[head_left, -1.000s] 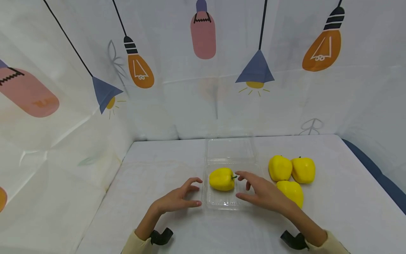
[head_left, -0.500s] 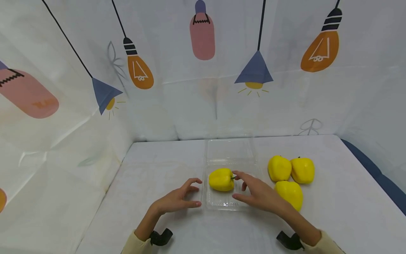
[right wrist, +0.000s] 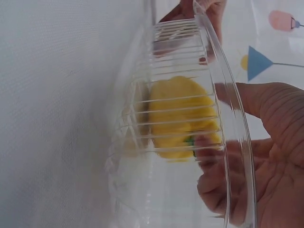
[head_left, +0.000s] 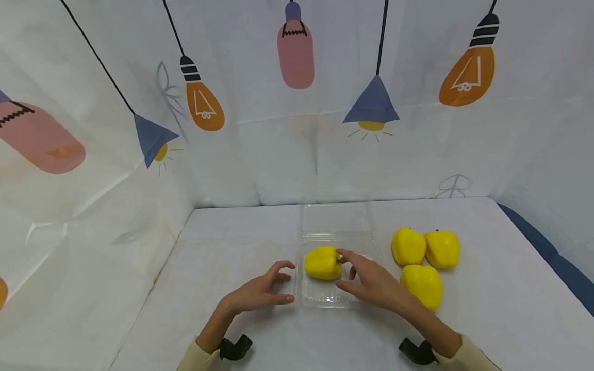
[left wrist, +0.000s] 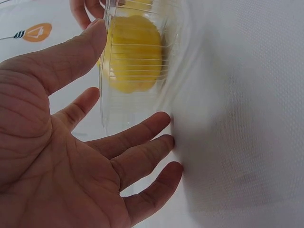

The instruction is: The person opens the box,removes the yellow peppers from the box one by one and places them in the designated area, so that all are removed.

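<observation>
A yellow bell pepper (head_left: 320, 264) lies on its side in a clear plastic clamshell box (head_left: 325, 298), its green stem toward the right. My right hand (head_left: 378, 282) reaches over the box's right side, thumb and fingers spread apart. Its fingertips are at the pepper's stem end; whether they touch is hard to tell. Through the box's ribbed wall, the right wrist view shows the pepper (right wrist: 180, 111) and the fingers by its green stem. My left hand (head_left: 257, 292) stays beside the box's left edge, fingers loosely bent and holding nothing.
Several more items surround this: three yellow bell peppers (head_left: 421, 285) sit together right of the box, near my right forearm. The box's clear lid (head_left: 335, 219) lies folded back behind it. A printed white sheet (head_left: 269, 154) hangs at the table's far edge.
My right hand has moved left, its fingertips coming closer over the pepper's stem end. The left hand and the pepper stay nearly where they were.
</observation>
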Demonstrator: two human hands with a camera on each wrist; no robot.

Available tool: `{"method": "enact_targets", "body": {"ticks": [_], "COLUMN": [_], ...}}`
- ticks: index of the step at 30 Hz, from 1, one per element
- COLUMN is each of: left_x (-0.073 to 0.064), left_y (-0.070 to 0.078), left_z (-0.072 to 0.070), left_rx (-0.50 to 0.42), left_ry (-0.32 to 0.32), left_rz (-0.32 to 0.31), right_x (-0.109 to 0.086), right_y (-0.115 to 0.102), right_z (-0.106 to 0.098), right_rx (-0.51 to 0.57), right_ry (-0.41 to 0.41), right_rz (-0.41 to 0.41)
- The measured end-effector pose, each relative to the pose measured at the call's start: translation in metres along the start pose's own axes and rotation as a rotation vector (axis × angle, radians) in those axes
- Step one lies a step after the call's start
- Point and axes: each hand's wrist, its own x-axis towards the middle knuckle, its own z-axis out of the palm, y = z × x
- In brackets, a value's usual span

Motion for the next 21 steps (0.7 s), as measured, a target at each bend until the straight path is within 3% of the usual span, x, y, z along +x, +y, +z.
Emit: {"method": "enact_targets", "body": {"ticks": [5,21], "left_x": [-0.001,0.0], "left_y": [0.0,0.0], "left_z": [0.0,0.0], "left_rx": [-0.006,-0.002], "left_ry": [0.001,0.003], "left_rz": [0.001,-0.003], "right_x": [0.002,0.01], "right_y": [-0.002,-0.012], "right_z": [0.003,0.01], "right_rx": [-0.009,-0.057], "right_ry": [0.03,0.101], "right_rz": [-0.003,0.098]}}
